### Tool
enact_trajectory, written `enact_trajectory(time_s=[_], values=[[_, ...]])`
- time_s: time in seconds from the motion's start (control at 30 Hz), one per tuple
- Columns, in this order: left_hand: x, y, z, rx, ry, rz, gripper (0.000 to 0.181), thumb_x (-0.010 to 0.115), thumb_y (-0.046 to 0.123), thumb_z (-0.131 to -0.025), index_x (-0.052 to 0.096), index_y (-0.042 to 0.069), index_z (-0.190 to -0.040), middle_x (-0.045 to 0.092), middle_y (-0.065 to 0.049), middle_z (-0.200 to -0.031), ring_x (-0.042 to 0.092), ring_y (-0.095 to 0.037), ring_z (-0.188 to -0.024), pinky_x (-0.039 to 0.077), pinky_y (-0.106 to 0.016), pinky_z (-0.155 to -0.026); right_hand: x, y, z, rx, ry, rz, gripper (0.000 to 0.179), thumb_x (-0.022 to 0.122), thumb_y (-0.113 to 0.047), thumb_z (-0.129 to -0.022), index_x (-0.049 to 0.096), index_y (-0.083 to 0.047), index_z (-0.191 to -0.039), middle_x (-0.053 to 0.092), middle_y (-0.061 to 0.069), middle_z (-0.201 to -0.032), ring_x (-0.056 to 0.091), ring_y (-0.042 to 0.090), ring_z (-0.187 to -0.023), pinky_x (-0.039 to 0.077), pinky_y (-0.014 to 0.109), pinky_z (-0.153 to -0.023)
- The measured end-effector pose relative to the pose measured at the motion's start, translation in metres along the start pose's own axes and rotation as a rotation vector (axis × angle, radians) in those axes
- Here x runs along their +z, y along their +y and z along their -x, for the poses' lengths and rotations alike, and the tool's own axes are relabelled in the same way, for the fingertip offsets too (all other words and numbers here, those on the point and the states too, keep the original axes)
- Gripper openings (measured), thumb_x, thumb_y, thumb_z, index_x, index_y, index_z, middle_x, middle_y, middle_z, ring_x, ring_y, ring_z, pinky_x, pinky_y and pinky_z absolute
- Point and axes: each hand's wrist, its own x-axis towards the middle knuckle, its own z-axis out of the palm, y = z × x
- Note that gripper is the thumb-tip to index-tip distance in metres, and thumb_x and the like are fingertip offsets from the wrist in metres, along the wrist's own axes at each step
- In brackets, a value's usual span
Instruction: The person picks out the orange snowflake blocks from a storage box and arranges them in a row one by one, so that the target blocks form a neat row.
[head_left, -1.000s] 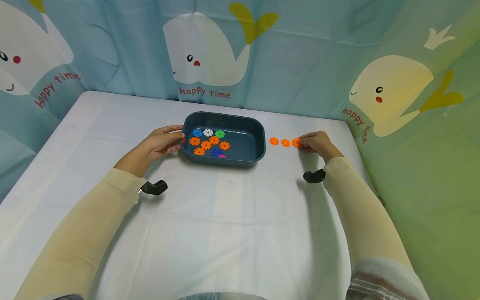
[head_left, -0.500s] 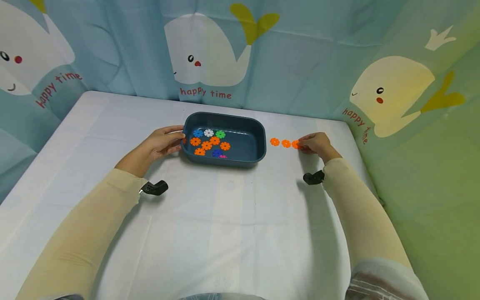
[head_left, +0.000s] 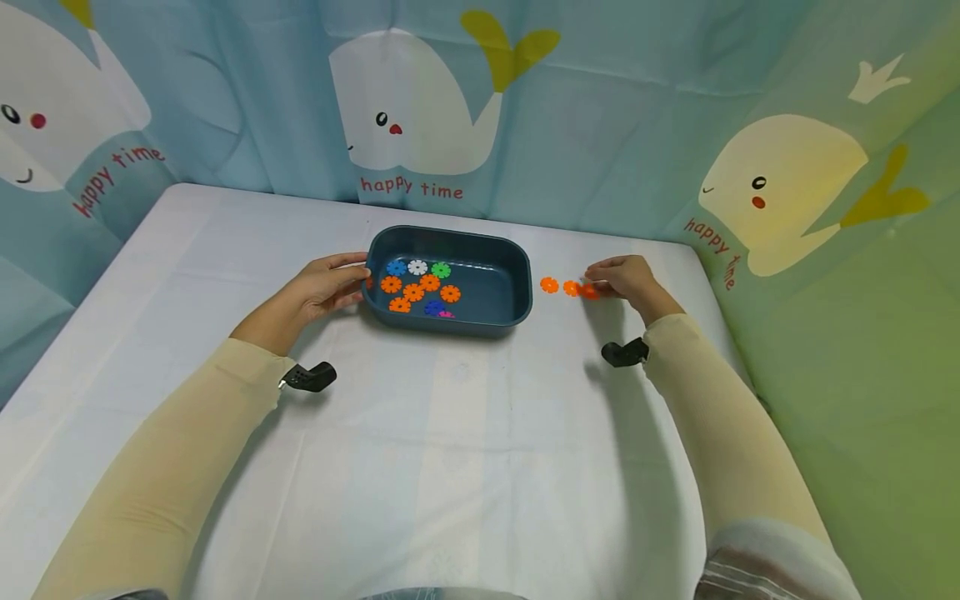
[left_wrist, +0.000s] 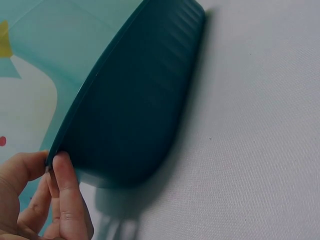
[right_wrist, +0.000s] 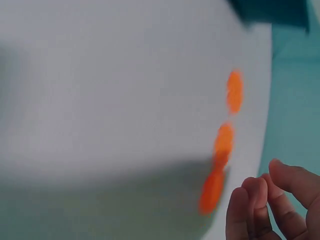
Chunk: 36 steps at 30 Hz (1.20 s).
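Now that the right hand (head_left: 628, 280) has lifted off the third orange notched disc (right_wrist: 212, 191), grip loosely spread, it looks placed; left hand (head_left: 322, 287) pinches bin rim (head_left: 450, 324).

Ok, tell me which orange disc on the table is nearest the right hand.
The rightmost orange disc in the head view, farthest from the tub; the other two lie between them.

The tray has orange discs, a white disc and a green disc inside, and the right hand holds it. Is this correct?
Not entirely: the left hand holds the tray, not the right hand; the head view shows this. Orange discs, a white disc and a green disc are indeed inside.
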Motion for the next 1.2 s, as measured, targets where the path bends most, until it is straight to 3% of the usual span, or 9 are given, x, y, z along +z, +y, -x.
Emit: enact_trajectory(time_s=[0.17,0.53,0.83,0.97,1.2], values=[[-0.001,0.0,0.0,0.001,0.005,-0.017,0.054,0.062,0.01,-0.096,0.045,0.014,-0.147,0.066,0.003,-0.093,0.066,-0.007,-0.073,0.057,-0.018,-0.059,0.017,-0.023,0.011,-0.072,-0.069,0.008,0.04,0.065,-0.022,-0.096,0.061,0.003,-0.127,0.068,-0.005,-0.089,0.068,0.004,-0.073,0.057,0.017,-0.076],[-0.001,0.001,0.001,-0.004,0.001,-0.024,0.055,0.062,0.01,-0.097,0.044,0.015,-0.148,0.067,0.004,-0.088,0.065,-0.006,-0.067,0.056,-0.017,-0.056,0.055,-0.067,0.035,-0.204,-0.182,-0.118,0.039,0.067,-0.012,-0.094,0.06,0.007,-0.126,0.069,0.004,-0.096,0.069,0.011,-0.08,0.059,0.025,-0.08],[-0.002,0.001,0.0,0.001,0.0,-0.028,0.055,0.063,0.01,-0.096,0.044,0.014,-0.148,0.068,0.003,-0.088,0.065,-0.006,-0.068,0.055,-0.017,-0.056,0.077,-0.08,0.039,-0.232,-0.247,-0.192,0.038,0.068,-0.007,-0.093,0.06,0.009,-0.127,0.07,0.009,-0.103,0.071,0.018,-0.089,0.059,0.024,-0.078],[-0.002,0.001,0.0,0.002,-0.005,-0.026,0.056,0.063,0.01,-0.096,0.044,0.014,-0.149,0.068,0.004,-0.086,0.066,-0.006,-0.069,0.056,-0.017,-0.057,0.084,-0.082,0.04,-0.237,-0.275,-0.146,0.04,0.068,-0.008,-0.093,0.059,0.007,-0.129,0.066,0.014,-0.117,0.069,0.018,-0.094,0.058,0.027,-0.086],[-0.002,0.001,-0.001,-0.001,-0.008,-0.017,0.056,0.062,0.01,-0.097,0.043,0.014,-0.149,0.068,0.003,-0.086,0.065,-0.006,-0.068,0.056,-0.017,-0.057,0.099,-0.083,0.04,-0.239,-0.329,-0.124,0.044,0.067,-0.006,-0.093,0.055,0.008,-0.133,0.059,0.021,-0.132,0.06,0.034,-0.118,0.054,0.033,-0.096]])
